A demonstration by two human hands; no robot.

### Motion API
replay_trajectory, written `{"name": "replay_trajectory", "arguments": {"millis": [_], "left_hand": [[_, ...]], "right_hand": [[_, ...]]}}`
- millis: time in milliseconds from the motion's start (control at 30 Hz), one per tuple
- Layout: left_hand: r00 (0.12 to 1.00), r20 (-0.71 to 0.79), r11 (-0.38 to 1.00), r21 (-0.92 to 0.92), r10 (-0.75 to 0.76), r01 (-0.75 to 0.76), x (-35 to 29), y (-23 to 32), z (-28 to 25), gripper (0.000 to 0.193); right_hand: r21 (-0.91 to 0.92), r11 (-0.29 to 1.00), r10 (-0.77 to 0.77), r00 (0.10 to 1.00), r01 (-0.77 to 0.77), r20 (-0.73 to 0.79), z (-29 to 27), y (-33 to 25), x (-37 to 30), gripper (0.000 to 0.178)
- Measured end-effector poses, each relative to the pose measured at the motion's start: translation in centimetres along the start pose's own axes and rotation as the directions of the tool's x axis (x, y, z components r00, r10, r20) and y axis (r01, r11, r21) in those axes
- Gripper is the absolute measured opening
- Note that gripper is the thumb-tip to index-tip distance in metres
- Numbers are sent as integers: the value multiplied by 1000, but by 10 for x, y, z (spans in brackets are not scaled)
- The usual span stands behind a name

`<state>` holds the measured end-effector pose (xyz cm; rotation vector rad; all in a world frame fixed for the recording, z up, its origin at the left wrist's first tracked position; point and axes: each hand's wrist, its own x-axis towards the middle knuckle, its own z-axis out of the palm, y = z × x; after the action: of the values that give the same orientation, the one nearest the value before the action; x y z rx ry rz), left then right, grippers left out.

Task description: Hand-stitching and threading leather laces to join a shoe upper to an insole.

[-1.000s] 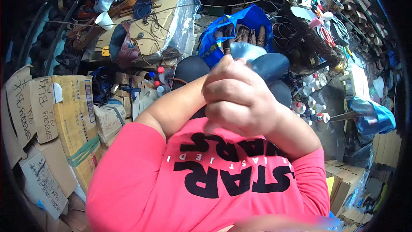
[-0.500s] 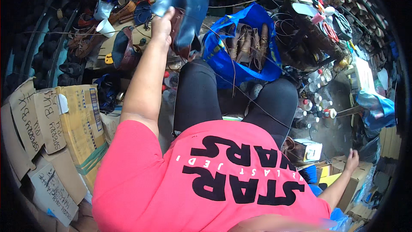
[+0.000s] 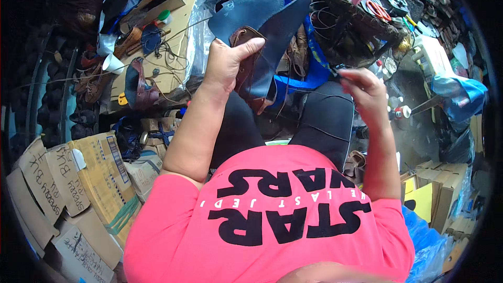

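Observation:
My left hand [image 3: 224,65] grips a leather shoe upper [image 3: 280,31], its thumb pressed on a brown laced part and the wide dark blue-black leather flaring above. The piece is held up over my left knee. To the right, my right hand [image 3: 364,88] is raised above my right thigh, with thumb and fingers pinched together. A small dark item shows at its fingertips, too small to name. Thin dark thread [image 3: 322,132] hangs in a loop across my right thigh. Behind the leather, a blue bag [image 3: 318,65] with brown footwear in it is partly hidden.
At the left, a flattened cardboard sheet [image 3: 181,47] bears another brown upper [image 3: 140,86] and a white cup [image 3: 112,64]. Cardboard boxes [image 3: 97,167] stack up at lower left. A cluttered stand [image 3: 361,29] rises at the back right. Several bottles stand right of my knee.
My left hand has brought the leather upper rightward and nearer to me. My right hand has come in from the far lower right to above my right thigh.

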<state>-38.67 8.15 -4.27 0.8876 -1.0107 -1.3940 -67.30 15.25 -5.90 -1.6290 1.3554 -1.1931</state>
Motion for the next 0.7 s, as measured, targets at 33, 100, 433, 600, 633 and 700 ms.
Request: {"name": "replay_trajectory", "arguments": {"millis": [33, 100, 433, 600, 633, 700], "left_hand": [[999, 32, 999, 17, 27, -27, -4, 1, 3, 14], [996, 66, 998, 36, 57, -60, -11, 1, 8, 14], [998, 32, 970, 234, 58, -64, -19, 1, 21, 9], [993, -12, 933, 345, 115, -104, -16, -9, 15, 15], [993, -13, 933, 345, 115, -103, -15, -11, 12, 15], [996, -50, 876, 481, 68, -36, -14, -13, 9, 20]], "right_hand": [[46, 994, -96, 995, 95, 22, 13, -14, 9, 21], [30, 979, -204, 979, 204, 19, 37, -33, 21, 19], [61, 973, -222, 975, 222, -15, 78, -40, 43, 12], [23, 984, -179, 984, 179, 12, 81, -38, 44, 11], [17, 986, -165, 986, 165, 18, 81, -37, 44, 11], [7, 989, -150, 988, 150, 23, 80, -38, 45, 12]]}}
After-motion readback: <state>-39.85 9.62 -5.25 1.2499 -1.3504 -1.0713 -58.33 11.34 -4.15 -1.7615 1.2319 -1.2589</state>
